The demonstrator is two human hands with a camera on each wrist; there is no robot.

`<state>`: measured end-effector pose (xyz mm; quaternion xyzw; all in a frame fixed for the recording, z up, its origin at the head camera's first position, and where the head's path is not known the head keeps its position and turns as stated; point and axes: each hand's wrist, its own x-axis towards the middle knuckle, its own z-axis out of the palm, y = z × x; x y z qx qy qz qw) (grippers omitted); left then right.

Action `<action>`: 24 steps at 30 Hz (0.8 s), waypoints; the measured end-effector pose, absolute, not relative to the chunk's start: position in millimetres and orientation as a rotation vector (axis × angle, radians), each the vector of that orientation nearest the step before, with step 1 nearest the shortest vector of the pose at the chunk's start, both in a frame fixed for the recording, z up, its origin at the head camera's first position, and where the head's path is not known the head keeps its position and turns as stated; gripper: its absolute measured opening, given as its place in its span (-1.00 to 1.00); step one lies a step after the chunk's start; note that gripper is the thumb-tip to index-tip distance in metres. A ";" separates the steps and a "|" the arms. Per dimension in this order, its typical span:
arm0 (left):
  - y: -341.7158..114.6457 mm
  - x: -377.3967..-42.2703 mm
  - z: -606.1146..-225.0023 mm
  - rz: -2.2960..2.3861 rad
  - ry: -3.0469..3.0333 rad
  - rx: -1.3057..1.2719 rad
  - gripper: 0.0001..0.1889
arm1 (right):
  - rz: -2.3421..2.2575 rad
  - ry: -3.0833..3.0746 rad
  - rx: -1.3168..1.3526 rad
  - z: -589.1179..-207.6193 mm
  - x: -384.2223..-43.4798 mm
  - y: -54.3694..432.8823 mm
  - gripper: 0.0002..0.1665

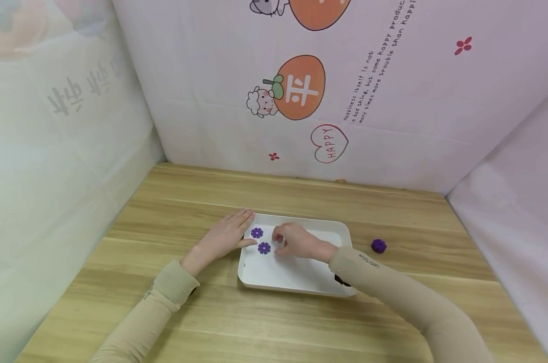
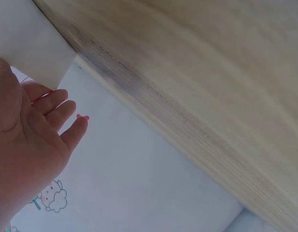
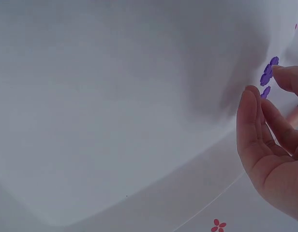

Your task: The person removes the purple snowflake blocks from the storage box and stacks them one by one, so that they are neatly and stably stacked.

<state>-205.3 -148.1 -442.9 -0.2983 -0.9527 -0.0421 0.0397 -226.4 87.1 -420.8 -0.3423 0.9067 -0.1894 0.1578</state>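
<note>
A shallow white tray [image 1: 296, 275] stands on the wooden table. Two purple notched discs, shaped like snowflakes, lie near its left end: the far disc [image 1: 257, 233] and the near disc [image 1: 264, 248]. My left hand [image 1: 226, 234] rests at the tray's back left corner, thumb reaching over the rim beside the discs. In the left wrist view its fingers [image 2: 61, 113] lie against the tray corner. Inside the tray, my right hand [image 1: 296, 240] hovers just right of the discs, thumb and fingers apart. Purple discs [image 3: 269, 71] show beyond that gap in the right wrist view.
A darker purple piece [image 1: 379, 246], perhaps several discs together, lies on the table [image 1: 419, 242] right of the tray. White printed cloth [image 1: 210, 91] hangs behind the table and along both sides. Beige sleeves cover both forearms.
</note>
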 end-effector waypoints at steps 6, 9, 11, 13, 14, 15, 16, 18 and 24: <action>-148.2 -204.2 -441.7 -0.125 -2.916 -0.919 -0.17 | -0.556 2.581 -1.006 -422.7 -227.0 80.1 -0.68; -147.9 -204.1 -441.2 -0.133 -2.929 -0.918 -0.17 | -0.559 2.575 -1.018 -422.9 -226.9 77.2 -0.68; -147.9 -204.4 -441.2 -0.135 -2.936 -0.919 -0.16 | -0.559 2.571 -1.026 -422.9 -226.7 75.3 -0.67; -147.6 -204.9 -441.4 -0.140 -2.952 -0.916 -0.16 | -0.557 2.570 -1.031 -423.4 -226.6 73.9 -0.68; -147.6 -205.1 -441.5 -0.144 -2.957 -0.916 -0.15 | -0.555 2.572 -1.033 -423.8 -226.7 73.3 -0.68; -147.6 -205.6 -441.9 -0.141 -2.962 -0.914 -0.15 | -0.546 2.574 -1.036 -424.4 -227.1 72.8 -0.68; -147.7 -205.9 -442.3 -0.142 -2.967 -0.912 -0.15 | -0.540 2.578 -1.039 -425.0 -227.4 72.4 -0.68; -147.7 -206.5 -443.0 -0.149 -2.976 -0.909 -0.15 | -0.536 2.581 -1.048 -426.2 -228.2 71.7 -0.68; -148.2 -206.6 -443.5 -0.142 -2.963 -0.912 -0.16 | -0.523 2.587 -1.087 -427.0 -229.1 69.8 -0.70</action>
